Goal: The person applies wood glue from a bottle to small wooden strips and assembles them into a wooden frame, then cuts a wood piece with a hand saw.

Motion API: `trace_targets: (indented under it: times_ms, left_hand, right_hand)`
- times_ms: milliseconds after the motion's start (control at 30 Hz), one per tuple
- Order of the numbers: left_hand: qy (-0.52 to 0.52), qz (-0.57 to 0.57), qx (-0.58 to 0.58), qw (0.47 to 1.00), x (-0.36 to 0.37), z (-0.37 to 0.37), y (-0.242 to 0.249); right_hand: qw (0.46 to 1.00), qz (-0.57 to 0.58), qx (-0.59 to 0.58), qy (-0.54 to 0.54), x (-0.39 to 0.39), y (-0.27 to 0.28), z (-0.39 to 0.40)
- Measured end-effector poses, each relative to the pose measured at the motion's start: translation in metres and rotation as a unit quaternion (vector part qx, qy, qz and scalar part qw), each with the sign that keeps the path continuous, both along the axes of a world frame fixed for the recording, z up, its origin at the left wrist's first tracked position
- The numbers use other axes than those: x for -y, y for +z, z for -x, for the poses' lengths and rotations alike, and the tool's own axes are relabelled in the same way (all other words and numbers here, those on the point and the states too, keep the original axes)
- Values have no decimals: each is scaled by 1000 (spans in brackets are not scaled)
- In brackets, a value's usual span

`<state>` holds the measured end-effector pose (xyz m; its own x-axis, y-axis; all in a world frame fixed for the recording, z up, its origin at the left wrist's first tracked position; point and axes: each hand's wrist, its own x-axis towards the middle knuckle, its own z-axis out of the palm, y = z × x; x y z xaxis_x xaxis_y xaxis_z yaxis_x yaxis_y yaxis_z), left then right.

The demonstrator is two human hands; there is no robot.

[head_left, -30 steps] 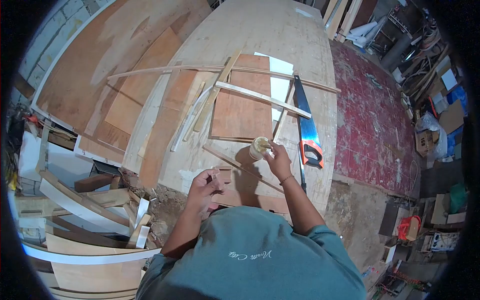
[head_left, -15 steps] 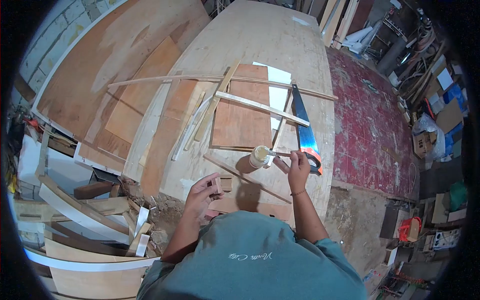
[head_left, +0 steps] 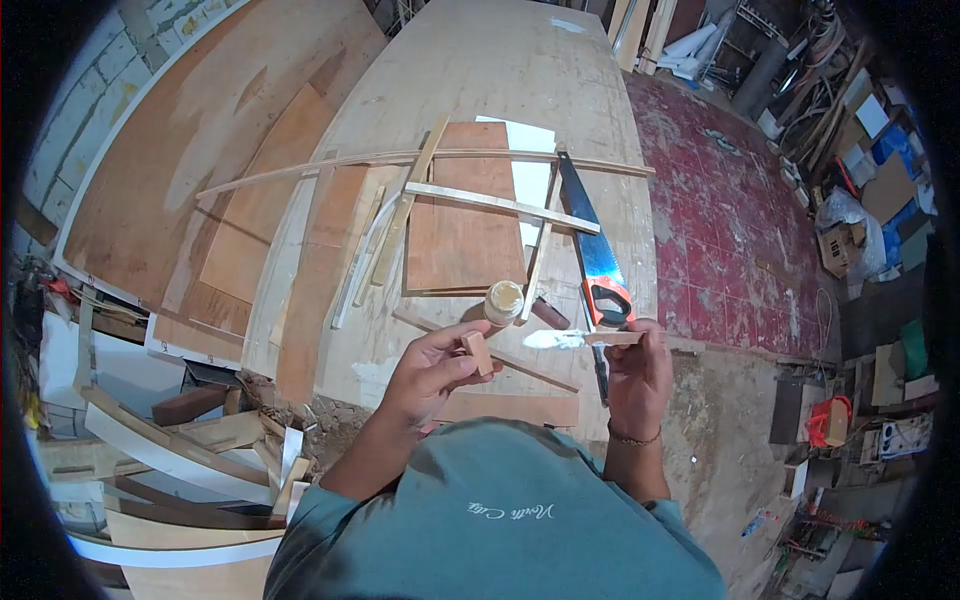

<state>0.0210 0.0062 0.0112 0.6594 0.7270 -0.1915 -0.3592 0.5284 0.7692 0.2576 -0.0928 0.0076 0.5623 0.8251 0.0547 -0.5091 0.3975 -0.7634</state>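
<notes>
My left hand (head_left: 425, 380) is closed on a small wooden block (head_left: 477, 354), held up over the near edge of the table. In my right hand (head_left: 641, 372) is a flat wooden stick (head_left: 612, 339), its tip coated in white paste and pointing left toward the block. The stick and block are apart. An open jar (head_left: 503, 306) with pale contents stands just beyond my left hand. Past my right hand lies a handsaw (head_left: 590, 235) with an orange and black handle.
A plywood table (head_left: 480, 60) carries a brown board (head_left: 460, 225), a white sheet (head_left: 534, 180) and several thin wood strips (head_left: 500, 201). Wood offcuts (head_left: 180, 420) pile up on the left. A red floor (head_left: 700, 220) and stored clutter lie to the right.
My right hand has drawn the stick out of the jar and moved right and nearer me, showing its white tip. My left hand has moved right and up with the block.
</notes>
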Motion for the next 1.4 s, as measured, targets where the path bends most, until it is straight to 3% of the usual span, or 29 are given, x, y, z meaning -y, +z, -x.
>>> trace_targets:
  times_ms: [100, 267, 600, 1233, 1400]
  left_hand:
    - [-33, -32, -3, 999, 3, -5, 6]
    - [-42, -89, 32, 995, 7, -7, 1]
    - [-42, -70, 66, 994, 10, -6, 3]
    - [-14, -18, 93, 995, 8, -6, -9]
    - [-32, 1, 132, 991, 5, -7, -12]
  right_hand:
    - [998, 20, 33, -45, 8, 14, 10]
    - [996, -8, 83, -34, 20, 18, 10]
    - [986, -18, 161, -40, 22, 19, 13]
    - [990, -56, 117, -59, 23, 25, 12]
    - [997, -41, 61, -3, 24, 27, 13]
